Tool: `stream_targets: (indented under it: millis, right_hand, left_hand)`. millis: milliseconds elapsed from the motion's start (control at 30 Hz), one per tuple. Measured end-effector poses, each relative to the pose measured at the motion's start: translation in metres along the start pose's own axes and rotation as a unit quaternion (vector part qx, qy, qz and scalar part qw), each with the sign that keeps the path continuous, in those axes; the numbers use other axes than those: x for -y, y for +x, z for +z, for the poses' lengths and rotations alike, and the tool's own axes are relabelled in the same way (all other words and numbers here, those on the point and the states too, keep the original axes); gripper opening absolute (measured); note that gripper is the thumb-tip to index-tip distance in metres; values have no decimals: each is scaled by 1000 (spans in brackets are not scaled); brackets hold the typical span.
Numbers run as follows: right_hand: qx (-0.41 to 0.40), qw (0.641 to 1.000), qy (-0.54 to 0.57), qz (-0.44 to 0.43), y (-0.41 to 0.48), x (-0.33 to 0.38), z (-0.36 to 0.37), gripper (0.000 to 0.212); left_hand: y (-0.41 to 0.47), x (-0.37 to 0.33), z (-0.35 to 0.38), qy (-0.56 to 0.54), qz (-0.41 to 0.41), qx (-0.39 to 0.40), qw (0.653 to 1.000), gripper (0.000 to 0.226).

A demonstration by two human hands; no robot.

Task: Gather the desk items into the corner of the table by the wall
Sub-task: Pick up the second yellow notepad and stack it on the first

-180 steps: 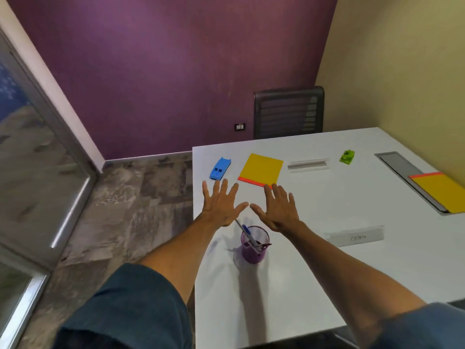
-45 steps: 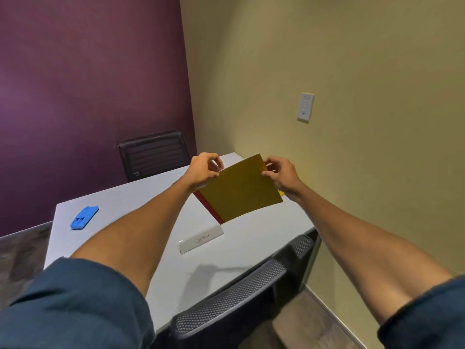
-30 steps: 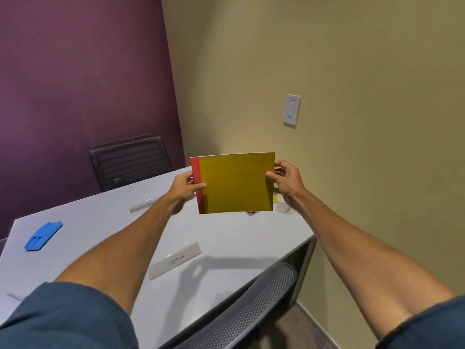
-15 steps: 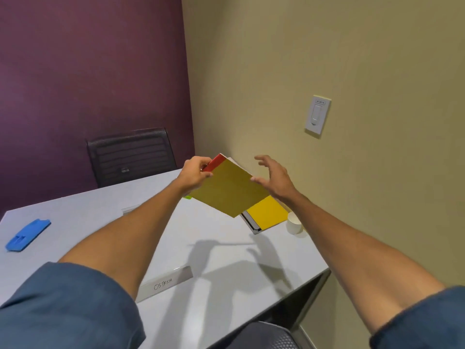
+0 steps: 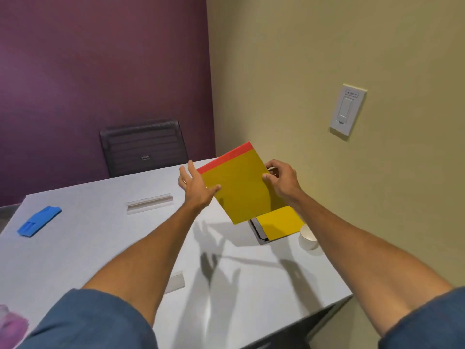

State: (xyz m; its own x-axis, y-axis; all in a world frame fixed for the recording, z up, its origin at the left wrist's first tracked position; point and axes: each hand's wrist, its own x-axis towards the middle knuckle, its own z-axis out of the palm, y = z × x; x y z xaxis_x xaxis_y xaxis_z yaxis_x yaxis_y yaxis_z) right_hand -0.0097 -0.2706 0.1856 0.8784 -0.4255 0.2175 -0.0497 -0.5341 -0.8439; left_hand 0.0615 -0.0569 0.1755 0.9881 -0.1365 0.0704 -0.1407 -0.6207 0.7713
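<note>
I hold a yellow notebook with a red spine point(image 5: 241, 190) tilted in the air above the white table point(image 5: 100, 248), close to the beige wall. My right hand point(image 5: 283, 181) pinches its right edge, thumb on top. My left hand point(image 5: 195, 187) is at its left edge with straight fingers and the thumb lying on the cover. Below it, a second yellow notebook point(image 5: 280, 222) lies on a dark grey flat tray point(image 5: 256, 231) by the wall, next to a small white cup point(image 5: 308, 240).
A blue plastic item point(image 5: 39, 221) lies at the table's far left. A clear name holder point(image 5: 149, 203) sits mid-table and another point(image 5: 176, 283) nearer me. A purple cup point(image 5: 11, 326) shows at bottom left. A black chair point(image 5: 143, 147) stands behind the table.
The notebook has swung so its red spine points away from me. My right hand, open half a second ago, now pinches its right edge, and my left hand's fingers have straightened.
</note>
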Motion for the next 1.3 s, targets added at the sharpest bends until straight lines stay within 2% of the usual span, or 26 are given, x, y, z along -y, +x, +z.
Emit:
stream_targets:
  millis: [67,100,233,433,633,733,800,967,1100,1200,1300]
  right_hand:
    - [27,999,40,21,20,-17,-7,14]
    - [47,997,58,28,31,-26,-9,15]
    - [101,987,102,72,69,-65,-13,16]
    - [99,978,87,159,99,-135,-8,31]
    - [124,968,-12,220,112,-187,14,38]
    - [151,961,-48,226,121,-203,22,41]
    - [177,955,-84,225,127,-212,26,52]
    - [223,940,-156,204,131,-236,35,74]
    - [249,932,-185,186,129,-259,36,74]
    - [264,918,-227,187,127,-274,38,66]
    - [272,903,-264,200,125,-286,40,61]
  left_hand:
    - [6,7,27,-60,-74,7,995,104]
    - [10,9,41,-101,-101,14,990,97]
    - [25,3,87,-203,-164,49,964,49]
    - [45,5,149,-266,-253,36,929,36]
    - [59,22,201,-234,-289,23,928,19]
    - [67,28,219,-214,-313,28,925,25]
    - [73,31,230,-206,-321,38,924,29]
    - [85,34,253,-209,-344,61,913,53]
    - [90,38,275,-203,-352,84,910,55]
    - [92,40,291,-172,-350,94,916,45]
    - [92,44,306,-160,-352,101,917,13]
